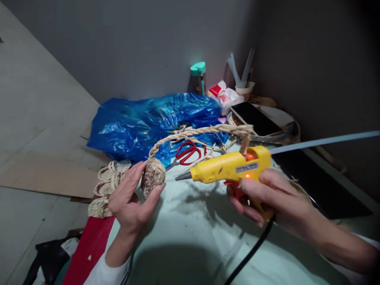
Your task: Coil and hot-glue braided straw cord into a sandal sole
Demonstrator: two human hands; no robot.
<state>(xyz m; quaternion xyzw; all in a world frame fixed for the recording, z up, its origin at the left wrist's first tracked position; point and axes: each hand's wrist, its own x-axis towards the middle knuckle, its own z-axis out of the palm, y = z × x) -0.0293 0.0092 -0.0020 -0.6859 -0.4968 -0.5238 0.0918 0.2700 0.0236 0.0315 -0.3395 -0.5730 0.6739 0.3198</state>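
My left hand (130, 200) pinches a small round coil of braided straw (152, 176) between thumb and fingers, held upright. A braided straw rope (202, 132) runs from the coil up and to the right. My right hand (267, 200) grips a yellow hot glue gun (231, 166), a finger on its red trigger, its orange light lit. The metal nozzle points left and ends a short way right of the coil, not touching it. A clear glue stick (323, 141) sticks out of the gun's back, and a black cord (252, 249) hangs below.
Red-handled scissors (187, 153) lie on the pale table (190, 237) behind the gun. A blue plastic bag (148, 122) fills the back. Finished straw coils (108, 184) sit at the left edge. A bottle (198, 78), a packet, a cup and a dark tablet (255, 118) stand at the back right.
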